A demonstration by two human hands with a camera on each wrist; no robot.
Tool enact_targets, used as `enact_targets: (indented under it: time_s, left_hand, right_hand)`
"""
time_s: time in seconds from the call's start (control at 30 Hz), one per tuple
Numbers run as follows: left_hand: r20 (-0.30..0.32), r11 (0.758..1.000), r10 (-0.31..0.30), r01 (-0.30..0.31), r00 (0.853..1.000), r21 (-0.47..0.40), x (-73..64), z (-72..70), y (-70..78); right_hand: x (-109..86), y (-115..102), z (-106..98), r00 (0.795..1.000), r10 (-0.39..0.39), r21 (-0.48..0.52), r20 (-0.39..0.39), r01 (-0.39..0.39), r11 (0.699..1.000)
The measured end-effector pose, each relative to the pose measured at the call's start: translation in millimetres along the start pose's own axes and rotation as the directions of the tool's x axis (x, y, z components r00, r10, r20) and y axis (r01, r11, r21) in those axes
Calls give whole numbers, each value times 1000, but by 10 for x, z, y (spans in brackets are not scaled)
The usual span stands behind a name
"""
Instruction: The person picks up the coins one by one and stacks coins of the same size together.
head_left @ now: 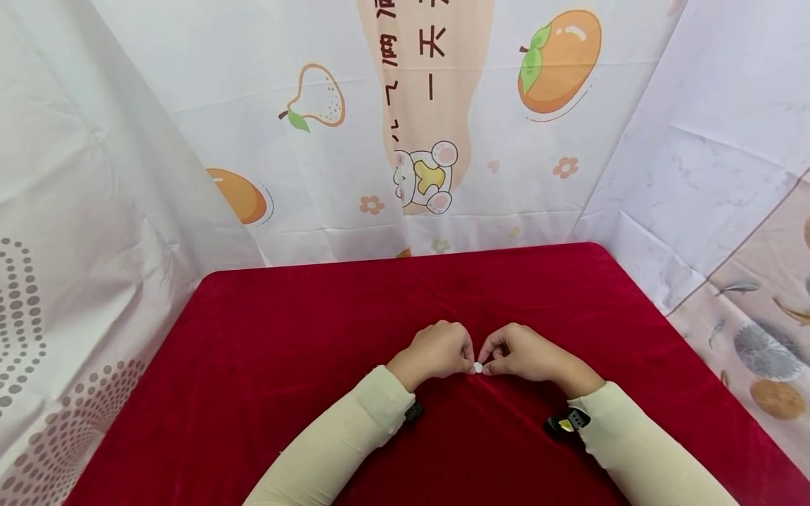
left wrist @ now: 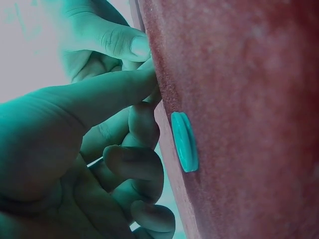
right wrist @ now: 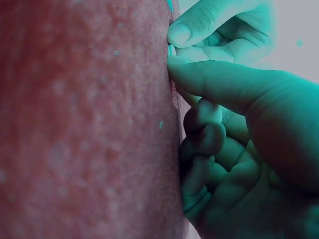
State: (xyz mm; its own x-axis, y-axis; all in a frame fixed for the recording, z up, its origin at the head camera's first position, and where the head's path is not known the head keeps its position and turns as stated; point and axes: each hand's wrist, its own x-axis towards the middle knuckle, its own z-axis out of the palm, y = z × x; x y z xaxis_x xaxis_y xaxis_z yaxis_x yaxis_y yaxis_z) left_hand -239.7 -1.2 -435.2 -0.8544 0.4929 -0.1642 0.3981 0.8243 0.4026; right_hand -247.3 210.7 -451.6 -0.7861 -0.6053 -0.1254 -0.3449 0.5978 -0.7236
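Over the red cloth, my left hand (head_left: 443,349) and right hand (head_left: 524,353) meet fingertip to fingertip. Between them is a small white roundish piece (head_left: 478,367), pinched from both sides by thumbs and forefingers. Its exact kind is too small to tell. In the right wrist view a thin sliver of the piece (right wrist: 172,50) shows between the two thumbs; the fingers cover the remainder. A small smooth oval object (left wrist: 184,142) with a groove along its edge lies on the cloth beside my left hand's curled fingers in the left wrist view. It does not show in the head view.
The red velvet cloth (head_left: 304,316) covers the table, with faint creases near my hands. A printed white curtain (head_left: 316,176) hangs behind its far edge, and more curtains stand at left and right. Dark straps (head_left: 568,423) circle both wrists. Tiny specks dot the cloth.
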Motion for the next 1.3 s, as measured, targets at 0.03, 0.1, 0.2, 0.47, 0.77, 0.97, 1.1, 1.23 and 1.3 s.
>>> enact_targets:
  time_s: [0.03, 0.1, 0.2, 0.47, 0.77, 0.97, 1.1, 1.23, 1.3]
  left_hand:
    - [1, 1000, 3, -3, 1000, -3, -1, -1, 2]
    - [3, 1000, 10, -10, 1000, -6, -3, -3, 7]
    - [6, 1000, 18, -18, 1000, -7, -10, -11, 15]
    - [20, 1000, 14, -14, 1000, -21, -55, -6, -2]
    - [18, 999, 28, -28, 999, -26, -79, -41, -6]
    - [36, 999, 9, -7, 999, -42, -109, -96, -57]
    - [18, 1000, 0, 0, 1000, -20, -182, -163, -151]
    - [-38, 998, 4, -2, 999, 56, -295, -299, -336]
    - [-67, 996, 4, 2, 998, 86, -381, -376, -458]
  right_hand:
    - [-4, 4, 1, 1000, 2, -3, -1, -2, 1000]
    - [-11, 9, 2, 1000, 7, -7, -4, -7, 1000]
    - [-22, 10, 5, 1000, 10, -8, -5, -10, 1000]
    - [-32, -13, 42, 1000, 5, -3, -4, -5, 1000]
    - [-29, -58, 24, 1000, 0, -25, -6, 0, 1000]
    - [-7, -53, 33, 1000, -3, -21, -6, 3, 1000]
    - [-37, -43, 41, 1000, 11, -36, -7, -11, 999]
    - [-83, -38, 4, 1000, 7, -79, -21, -8, 997]
    - [-108, -34, -30, 999, -9, -123, -35, 4, 992]
